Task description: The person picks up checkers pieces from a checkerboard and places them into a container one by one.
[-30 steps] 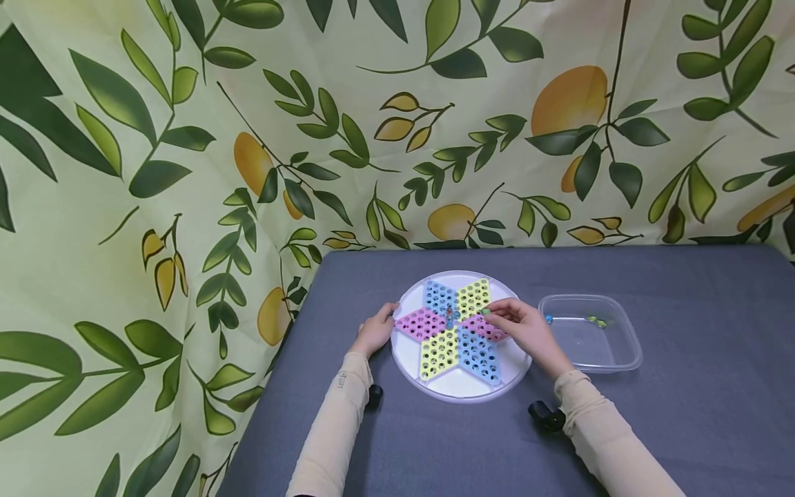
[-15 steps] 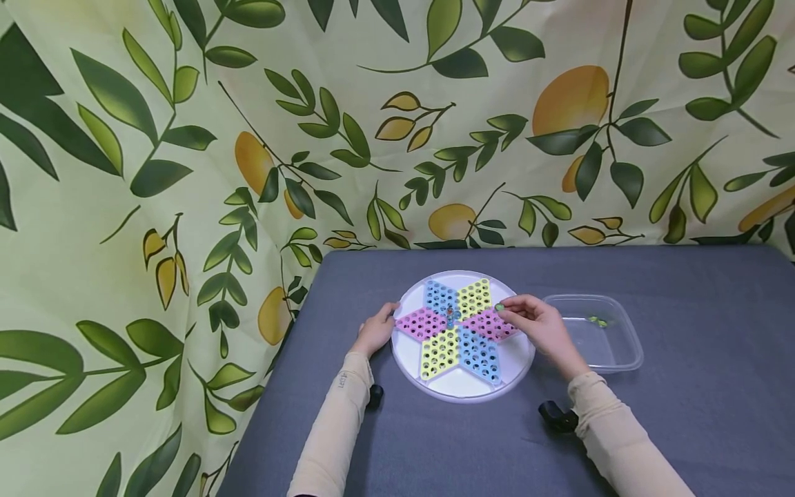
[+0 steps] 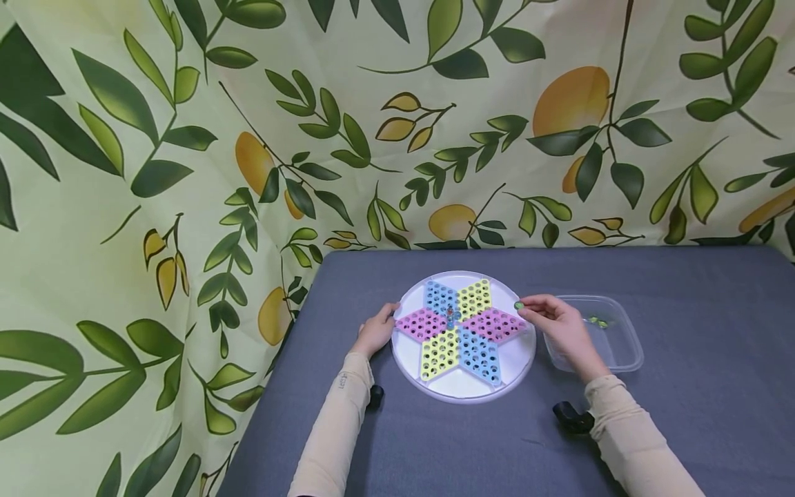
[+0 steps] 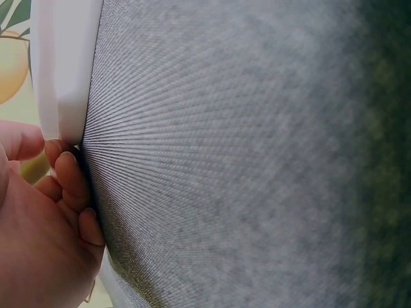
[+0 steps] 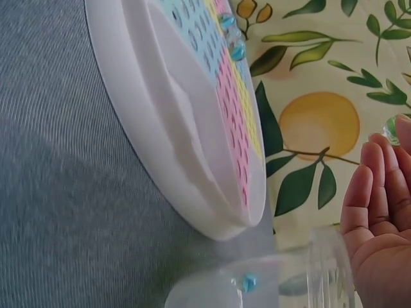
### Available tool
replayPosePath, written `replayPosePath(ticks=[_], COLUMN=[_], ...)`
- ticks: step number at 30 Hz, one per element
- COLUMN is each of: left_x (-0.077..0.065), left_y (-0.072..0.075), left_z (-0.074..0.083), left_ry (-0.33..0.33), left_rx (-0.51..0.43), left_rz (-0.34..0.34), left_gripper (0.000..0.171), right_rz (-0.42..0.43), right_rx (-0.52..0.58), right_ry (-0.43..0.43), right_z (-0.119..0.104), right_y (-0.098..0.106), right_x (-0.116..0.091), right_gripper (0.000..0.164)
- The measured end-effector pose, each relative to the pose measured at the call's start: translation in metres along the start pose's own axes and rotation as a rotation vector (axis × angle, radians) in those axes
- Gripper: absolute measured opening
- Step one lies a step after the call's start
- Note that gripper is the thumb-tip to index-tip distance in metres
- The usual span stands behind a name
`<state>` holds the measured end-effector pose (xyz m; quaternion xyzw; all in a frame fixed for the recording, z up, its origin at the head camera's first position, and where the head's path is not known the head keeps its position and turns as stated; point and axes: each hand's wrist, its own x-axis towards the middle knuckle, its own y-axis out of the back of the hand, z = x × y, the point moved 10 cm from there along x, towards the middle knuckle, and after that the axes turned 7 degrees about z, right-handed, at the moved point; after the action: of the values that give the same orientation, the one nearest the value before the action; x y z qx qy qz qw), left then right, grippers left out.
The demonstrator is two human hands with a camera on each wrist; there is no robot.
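Observation:
A round white Chinese checkers board (image 3: 461, 385) with a blue, yellow and pink star of holes lies on the table. My left hand (image 3: 375, 330) holds its left rim. In the left wrist view, that hand's (image 4: 48, 237) thumb and fingers pinch the board's white edge (image 4: 72, 83). My right hand (image 3: 562, 331), just past the board's right edge, pinches a green marble (image 3: 518, 305) between thumb and fingertip. The right wrist view shows this green marble (image 5: 390, 130) too. Several marbles (image 3: 450, 316) sit in holes at the star's centre, blue ones among them (image 5: 236, 50).
Right of the board stands a clear plastic box (image 3: 636, 353), partly behind my right hand. Several green-yellow marbles (image 3: 599, 322) lie in it, and the right wrist view shows a blue marble (image 5: 248, 282) there. A leaf-patterned cloth (image 3: 373, 138) hangs behind the grey-covered table (image 3: 484, 449).
My right hand has carried the green marble rightward, from over the star near its centre to the board's right edge by the box. The left hand and the board stay in place.

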<state>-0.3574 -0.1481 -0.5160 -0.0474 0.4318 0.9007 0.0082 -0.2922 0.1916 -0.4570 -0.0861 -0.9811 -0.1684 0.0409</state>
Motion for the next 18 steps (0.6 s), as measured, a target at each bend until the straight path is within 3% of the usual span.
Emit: replayPosePath(ticks=[13, 18], left_x=[0.001, 0.0], left_y=[-0.001, 0.0], left_z=[-0.001, 0.0], left_ry=[-0.005, -0.007], left_rx=[-0.002, 0.002], left_rz=[-0.002, 0.002], left_gripper=[0.04, 0.04], right_rz=[0.045, 0.028], right_rx=[-0.012, 0.011], right_ry=[-0.049, -0.02], right_z=[0.022, 0.02], right_y=[0.018, 0.022], right_x=[-0.002, -0.001], right_gripper=[0.041, 0.041])
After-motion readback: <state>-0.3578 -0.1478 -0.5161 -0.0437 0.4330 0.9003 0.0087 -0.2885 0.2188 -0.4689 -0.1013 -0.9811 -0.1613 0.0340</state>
